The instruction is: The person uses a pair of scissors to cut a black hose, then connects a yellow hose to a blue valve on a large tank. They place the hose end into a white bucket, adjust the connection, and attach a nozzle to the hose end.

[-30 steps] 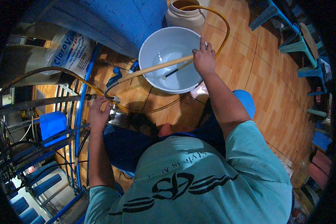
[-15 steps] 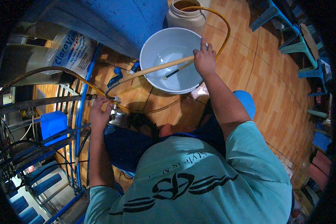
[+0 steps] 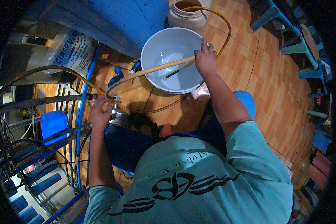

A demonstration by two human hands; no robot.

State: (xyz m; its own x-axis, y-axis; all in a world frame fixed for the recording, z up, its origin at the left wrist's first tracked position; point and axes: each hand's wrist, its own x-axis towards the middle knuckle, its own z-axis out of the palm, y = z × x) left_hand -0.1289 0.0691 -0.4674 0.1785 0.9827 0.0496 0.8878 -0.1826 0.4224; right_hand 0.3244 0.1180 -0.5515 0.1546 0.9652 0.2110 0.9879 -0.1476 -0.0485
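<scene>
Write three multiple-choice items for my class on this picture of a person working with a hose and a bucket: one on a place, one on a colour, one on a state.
1. Where does the right hand hold the yellowish hose?
A. over the bucket's rim
B. under the blue stools
C. inside the jar

2. What colour is the round bucket?
A. red
B. white
C. black

3. How does the beige jar behind the bucket stand?
A. on its side
B. upright with a lid on
C. upright with its mouth open

Answers:
1 A, the right hand grips the hose at the bucket's far rim, the hose lying across the opening.
2 B, the bucket's wall and inside are pale white.
3 C, the jar's top shows a dark round opening with no lid. The left hand is apart from all this, at a metal fitting near the blue pipes.
</scene>
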